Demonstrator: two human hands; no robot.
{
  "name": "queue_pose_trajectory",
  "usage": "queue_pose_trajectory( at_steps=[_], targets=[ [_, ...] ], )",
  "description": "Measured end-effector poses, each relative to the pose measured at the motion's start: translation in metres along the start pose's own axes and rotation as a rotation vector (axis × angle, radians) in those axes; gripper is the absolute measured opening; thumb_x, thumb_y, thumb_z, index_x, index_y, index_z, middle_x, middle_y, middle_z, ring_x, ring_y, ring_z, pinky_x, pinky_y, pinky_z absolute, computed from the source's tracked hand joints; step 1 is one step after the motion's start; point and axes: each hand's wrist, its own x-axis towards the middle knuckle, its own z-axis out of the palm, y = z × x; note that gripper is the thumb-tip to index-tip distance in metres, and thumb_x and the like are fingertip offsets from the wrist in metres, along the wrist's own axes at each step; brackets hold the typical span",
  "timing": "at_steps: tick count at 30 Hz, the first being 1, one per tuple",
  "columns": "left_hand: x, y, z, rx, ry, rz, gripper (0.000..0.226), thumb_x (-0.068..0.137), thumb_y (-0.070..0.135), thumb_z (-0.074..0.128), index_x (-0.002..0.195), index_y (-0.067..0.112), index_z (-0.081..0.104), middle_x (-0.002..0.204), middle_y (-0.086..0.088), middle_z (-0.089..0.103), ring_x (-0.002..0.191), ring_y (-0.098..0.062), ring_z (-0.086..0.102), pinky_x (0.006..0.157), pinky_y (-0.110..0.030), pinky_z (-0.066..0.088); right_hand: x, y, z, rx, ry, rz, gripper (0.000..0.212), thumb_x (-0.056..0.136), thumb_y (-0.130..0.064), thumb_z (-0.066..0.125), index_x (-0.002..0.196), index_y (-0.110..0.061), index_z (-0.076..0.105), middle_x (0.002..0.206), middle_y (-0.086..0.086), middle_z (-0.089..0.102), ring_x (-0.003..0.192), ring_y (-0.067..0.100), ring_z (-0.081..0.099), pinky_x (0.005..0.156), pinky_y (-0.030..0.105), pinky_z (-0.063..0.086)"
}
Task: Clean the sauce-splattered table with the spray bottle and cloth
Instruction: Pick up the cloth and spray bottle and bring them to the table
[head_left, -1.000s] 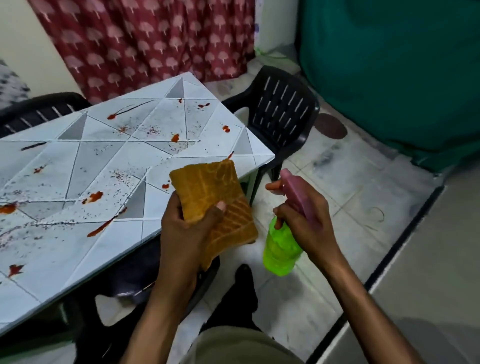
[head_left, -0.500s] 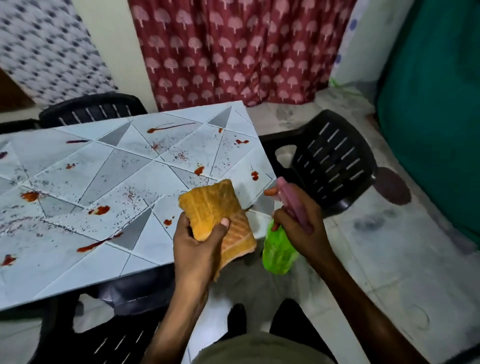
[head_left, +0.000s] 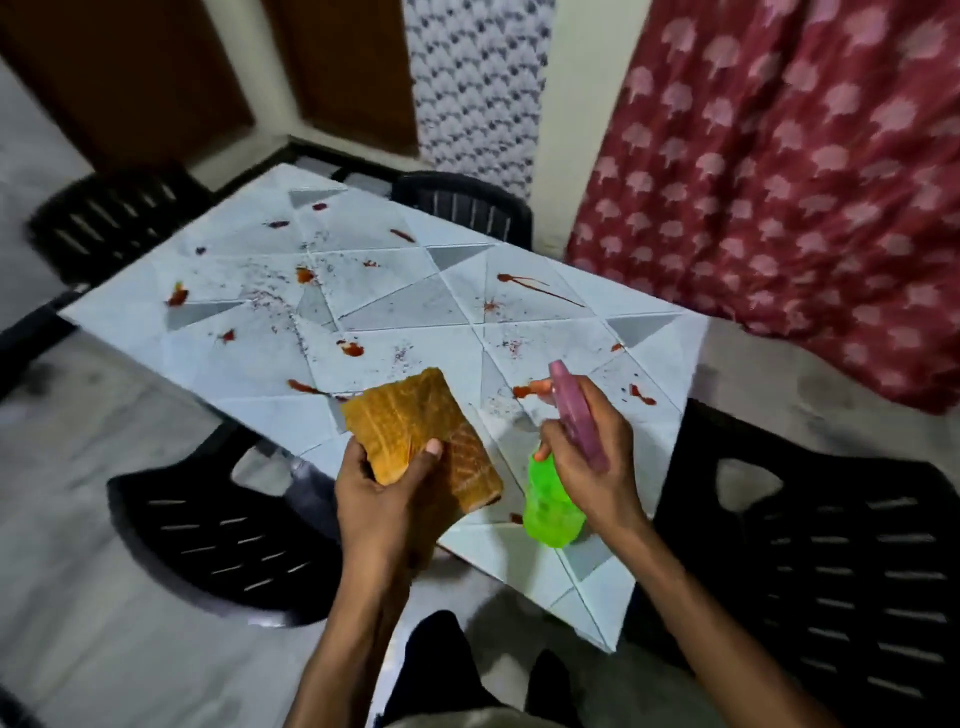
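The white table (head_left: 395, 306) with grey triangle patterns is spattered with red sauce blots and fine specks across most of its top. My left hand (head_left: 382, 493) grips a folded orange-brown cloth (head_left: 415, 426) above the table's near edge, thumb across its front. My right hand (head_left: 587, 462) holds a spray bottle (head_left: 550, 506) with a green body and a pink trigger head, its nozzle pointing out over the tabletop, a finger on the trigger. Both hands hover over the near corner of the table.
Black plastic chairs stand around the table: one at the near left (head_left: 223, 540), one at the right (head_left: 841, 566), one at the far side (head_left: 467, 208), one at the far left (head_left: 104, 223). A red patterned curtain (head_left: 779, 182) hangs at the back right.
The view has swung left and I have come round to the table's corner. Both hands, still holding cloth and bottle, now sit over the tabletop instead of beside its edge.
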Motion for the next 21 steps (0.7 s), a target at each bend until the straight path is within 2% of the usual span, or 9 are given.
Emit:
queue_pose_trajectory(
  at_steps=[1,4,6,8,10,12,16,19,21],
  targets=[
    [0.003,0.006,-0.001,-0.017,0.043,0.018,0.036,0.082,0.007,0.076,0.113,0.014,0.061,0.09,0.002,0.077,0.082,-0.017,0.074,0.071,-0.033,0.062,0.011,-0.003,0.005,0.017,-0.039,-0.021,0.051,0.083,-0.005,0.053,0.121,-0.037,0.061,0.112,-0.012,0.072,0.068,0.023,0.068,0.06,0.041,0.059],
    [0.02,0.021,-0.008,-0.018,0.126,0.07,0.036,0.081,0.008,0.077,0.113,0.014,0.061,0.094,-0.001,0.076,0.086,-0.022,0.074,0.073,-0.038,0.062,0.038,-0.007,0.025,0.054,-0.109,-0.063,0.055,0.081,-0.003,0.052,0.127,-0.034,0.06,0.109,-0.009,0.071,0.06,0.017,0.064,0.057,0.027,0.055],
    [0.035,0.029,-0.015,-0.025,0.162,0.096,0.035,0.082,0.008,0.077,0.113,0.014,0.061,0.096,-0.001,0.076,0.088,-0.023,0.074,0.072,-0.038,0.062,0.054,-0.011,0.043,0.069,-0.146,-0.064,0.058,0.079,-0.003,0.052,0.125,-0.037,0.061,0.108,-0.008,0.072,0.056,0.016,0.062,0.057,0.023,0.053],
    [0.05,0.036,-0.022,-0.049,0.174,0.108,0.033,0.083,0.006,0.076,0.112,0.014,0.061,0.094,-0.002,0.076,0.084,-0.023,0.074,0.068,-0.038,0.062,0.068,-0.012,0.062,0.079,-0.179,-0.065,0.058,0.078,-0.005,0.054,0.113,-0.05,0.064,0.106,-0.009,0.072,0.052,0.017,0.061,0.059,0.03,0.054],
    [0.07,0.042,-0.029,-0.067,0.184,0.111,0.034,0.084,0.007,0.075,0.113,0.013,0.061,0.096,-0.006,0.076,0.085,-0.026,0.074,0.068,-0.041,0.062,0.084,-0.012,0.086,0.094,-0.212,-0.062,0.057,0.079,-0.006,0.055,0.105,-0.057,0.065,0.105,-0.01,0.071,0.053,0.019,0.063,0.06,0.039,0.056],
    [0.097,0.047,-0.039,-0.066,0.2,0.105,0.031,0.084,0.006,0.075,0.11,0.015,0.061,0.095,-0.006,0.075,0.085,-0.028,0.074,0.066,-0.041,0.062,0.104,-0.008,0.114,0.096,-0.23,-0.045,0.053,0.079,-0.007,0.056,0.104,-0.053,0.066,0.104,-0.01,0.071,0.052,0.02,0.062,0.061,0.041,0.056],
    [0.156,0.055,-0.059,-0.089,0.231,0.067,0.031,0.084,0.003,0.074,0.11,0.013,0.061,0.1,-0.013,0.074,0.09,-0.037,0.072,0.074,-0.054,0.06,0.151,0.001,0.177,0.097,-0.267,-0.024,0.036,0.08,-0.007,0.056,0.111,-0.022,0.068,0.105,-0.006,0.071,0.049,0.019,0.061,0.058,0.034,0.052],
    [0.208,0.059,-0.074,-0.088,0.244,0.041,0.031,0.084,0.004,0.075,0.109,0.014,0.06,0.1,-0.015,0.074,0.089,-0.04,0.072,0.074,-0.06,0.058,0.193,0.012,0.229,0.114,-0.277,-0.029,0.042,0.084,-0.008,0.057,0.113,-0.036,0.064,0.106,-0.007,0.07,0.055,0.015,0.063,0.057,0.028,0.052],
    [0.243,0.063,-0.083,-0.079,0.258,0.04,0.03,0.084,0.004,0.075,0.108,0.014,0.061,0.099,-0.017,0.074,0.089,-0.042,0.071,0.074,-0.063,0.057,0.223,0.021,0.266,0.114,-0.272,-0.051,0.046,0.086,-0.006,0.058,0.122,-0.035,0.06,0.108,-0.006,0.07,0.066,0.012,0.065,0.058,0.024,0.053]
  ],
)
